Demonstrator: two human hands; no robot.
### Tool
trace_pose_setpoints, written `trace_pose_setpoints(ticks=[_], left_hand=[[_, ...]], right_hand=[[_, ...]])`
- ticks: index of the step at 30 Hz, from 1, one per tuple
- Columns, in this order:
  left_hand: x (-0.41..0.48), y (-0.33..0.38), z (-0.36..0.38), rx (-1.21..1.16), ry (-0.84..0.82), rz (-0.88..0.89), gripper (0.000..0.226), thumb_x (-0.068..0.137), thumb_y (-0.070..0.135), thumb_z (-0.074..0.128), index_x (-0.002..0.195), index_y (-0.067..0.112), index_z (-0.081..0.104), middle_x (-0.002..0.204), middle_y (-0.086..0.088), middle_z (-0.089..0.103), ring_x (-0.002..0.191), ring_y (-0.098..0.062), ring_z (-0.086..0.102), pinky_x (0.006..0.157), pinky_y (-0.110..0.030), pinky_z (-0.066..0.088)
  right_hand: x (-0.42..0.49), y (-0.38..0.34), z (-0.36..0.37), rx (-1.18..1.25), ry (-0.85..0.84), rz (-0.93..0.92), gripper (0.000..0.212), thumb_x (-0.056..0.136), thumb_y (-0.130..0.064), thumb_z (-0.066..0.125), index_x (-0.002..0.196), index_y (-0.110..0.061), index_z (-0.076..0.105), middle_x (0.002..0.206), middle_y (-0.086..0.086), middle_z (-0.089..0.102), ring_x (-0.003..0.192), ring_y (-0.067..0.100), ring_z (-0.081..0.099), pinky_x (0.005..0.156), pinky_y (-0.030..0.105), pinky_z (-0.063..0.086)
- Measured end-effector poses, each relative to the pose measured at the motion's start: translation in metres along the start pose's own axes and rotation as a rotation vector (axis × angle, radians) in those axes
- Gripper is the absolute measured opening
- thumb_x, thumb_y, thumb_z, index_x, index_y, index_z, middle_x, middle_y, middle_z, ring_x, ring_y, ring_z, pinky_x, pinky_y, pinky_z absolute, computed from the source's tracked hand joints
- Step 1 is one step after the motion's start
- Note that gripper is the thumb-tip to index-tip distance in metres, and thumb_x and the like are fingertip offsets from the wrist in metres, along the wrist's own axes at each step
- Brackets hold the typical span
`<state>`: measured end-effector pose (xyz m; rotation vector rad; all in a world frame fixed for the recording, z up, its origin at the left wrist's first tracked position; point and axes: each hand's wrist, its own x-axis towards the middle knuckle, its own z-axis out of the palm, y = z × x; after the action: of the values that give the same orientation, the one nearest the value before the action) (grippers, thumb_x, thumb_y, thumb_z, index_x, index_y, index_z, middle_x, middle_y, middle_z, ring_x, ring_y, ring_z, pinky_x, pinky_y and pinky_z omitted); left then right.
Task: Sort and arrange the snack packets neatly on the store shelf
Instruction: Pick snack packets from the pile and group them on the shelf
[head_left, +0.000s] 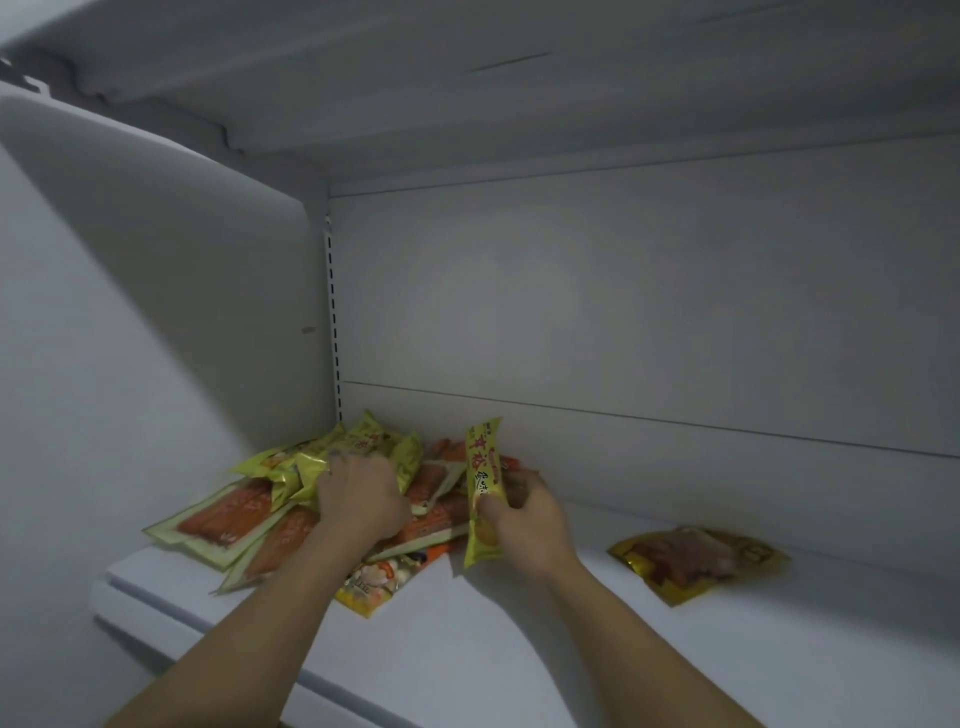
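A loose pile of snack packets (244, 514) lies in the left back corner of the white shelf (519, 623): yellow-green ones on top, orange-and-clear ones beneath. My left hand (358, 496) reaches into the pile, its fingers curled round a yellow packet (311, 467). My right hand (524, 512) holds another yellow packet (483, 488) upright, just right of the pile. A printed yellow packet (374, 582) pokes out from under the pile near my left forearm.
One gold packet with reddish contents (696, 561) lies alone on the shelf to the right. The side wall (156, 312) stands close on the left, the back panel (623, 312) behind, and another shelf (467, 78) overhead. Bare shelf surface stretches across the front and right.
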<state>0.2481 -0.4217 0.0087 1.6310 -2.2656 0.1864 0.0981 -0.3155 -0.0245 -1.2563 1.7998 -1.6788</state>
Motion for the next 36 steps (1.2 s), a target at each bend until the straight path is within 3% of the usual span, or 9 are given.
trace_pose_setpoints(ticks=[5, 7, 9, 11, 16, 23, 27, 32, 36], left_hand=[[-0.024, 0.020, -0.006, -0.535, 0.252, 0.090, 0.043, 0.095, 0.030, 0.059, 0.125, 0.013, 0.033, 0.099, -0.008, 0.058, 0.095, -0.036, 0.063, 0.067, -0.036, 0.045], [-0.028, 0.029, -0.014, -0.792, 0.306, 0.133, 0.038, 0.098, 0.036, 0.053, 0.126, 0.015, 0.037, 0.101, -0.007, 0.060, 0.096, -0.034, 0.064, 0.072, -0.038, 0.048], [-0.030, 0.047, -0.027, -1.016, 0.204, 0.150, 0.037, 0.103, 0.039, 0.040, 0.134, 0.017, 0.043, 0.118, -0.008, 0.061, 0.109, -0.031, 0.061, 0.087, -0.038, 0.049], [-0.033, 0.070, -0.039, -1.214, 0.108, 0.187, 0.021, 0.104, 0.027, 0.036, 0.116, 0.026, 0.053, 0.110, -0.002, 0.065, 0.103, -0.024, 0.062, 0.079, -0.026, 0.050], [-0.046, 0.126, -0.050, -1.481, -0.064, 0.193, 0.016, 0.092, 0.029, 0.068, 0.104, 0.023, 0.059, 0.095, 0.003, 0.072, 0.084, -0.012, 0.070, 0.070, -0.024, 0.054], [-0.088, 0.215, -0.058, -1.509, -0.175, 0.258, 0.039, 0.081, 0.037, 0.078, 0.107, 0.020, 0.055, 0.093, 0.001, 0.068, 0.081, -0.015, 0.069, 0.070, -0.030, 0.056], [-0.120, 0.270, -0.061, -1.510, -0.224, 0.311, 0.042, 0.078, 0.036, 0.081, 0.103, 0.025, 0.049, 0.091, 0.002, 0.070, 0.075, -0.011, 0.069, 0.059, -0.023, 0.051], [-0.154, 0.335, -0.064, -1.489, -0.348, 0.311, 0.054, 0.078, 0.041, 0.081, 0.113, 0.016, 0.048, 0.097, -0.002, 0.069, 0.085, -0.020, 0.071, 0.079, -0.038, 0.058], [-0.184, 0.389, -0.064, -1.396, -0.424, 0.354, 0.052, 0.078, 0.046, 0.079, 0.108, 0.017, 0.048, 0.091, 0.003, 0.064, 0.084, -0.017, 0.069, 0.077, -0.034, 0.057]], right_hand=[[-0.005, -0.010, -0.003, 0.079, 0.142, -0.062, 0.027, 0.091, -0.022, 0.065, 0.116, -0.022, 0.056, 0.095, -0.008, 0.066, 0.082, 0.008, 0.064, 0.063, 0.018, 0.047], [-0.006, -0.026, -0.004, 0.189, 0.238, -0.129, 0.028, 0.091, -0.024, 0.064, 0.118, -0.029, 0.056, 0.087, -0.012, 0.064, 0.070, 0.003, 0.065, 0.058, 0.018, 0.050], [-0.007, -0.041, -0.009, 0.283, 0.301, -0.175, 0.026, 0.091, -0.023, 0.063, 0.114, -0.035, 0.058, 0.087, -0.013, 0.064, 0.067, -0.002, 0.064, 0.052, 0.016, 0.049], [-0.010, -0.053, -0.021, 0.284, 0.306, -0.201, 0.027, 0.091, -0.021, 0.064, 0.114, -0.034, 0.059, 0.094, -0.010, 0.066, 0.072, -0.002, 0.065, 0.056, 0.016, 0.051], [-0.024, -0.057, -0.086, 0.091, 0.327, -0.220, 0.050, 0.089, -0.013, 0.066, 0.135, -0.022, 0.048, 0.112, -0.005, 0.059, 0.102, 0.023, 0.065, 0.087, 0.045, 0.055], [-0.060, -0.036, -0.195, -0.040, 0.381, -0.244, 0.050, 0.088, -0.014, 0.068, 0.123, -0.043, 0.050, 0.103, -0.014, 0.064, 0.074, 0.001, 0.068, 0.061, 0.023, 0.057], [-0.083, -0.028, -0.253, -0.161, 0.430, -0.229, 0.048, 0.086, -0.017, 0.069, 0.128, -0.036, 0.055, 0.105, -0.012, 0.066, 0.076, 0.004, 0.068, 0.066, 0.028, 0.059], [-0.109, -0.026, -0.318, -0.264, 0.466, -0.165, 0.046, 0.087, -0.021, 0.070, 0.131, -0.028, 0.057, 0.117, -0.001, 0.064, 0.095, 0.020, 0.068, 0.077, 0.041, 0.060], [-0.136, -0.017, -0.376, -0.419, 0.520, -0.125, 0.043, 0.088, -0.022, 0.068, 0.130, -0.022, 0.059, 0.122, 0.003, 0.061, 0.103, 0.025, 0.063, 0.085, 0.038, 0.056]])
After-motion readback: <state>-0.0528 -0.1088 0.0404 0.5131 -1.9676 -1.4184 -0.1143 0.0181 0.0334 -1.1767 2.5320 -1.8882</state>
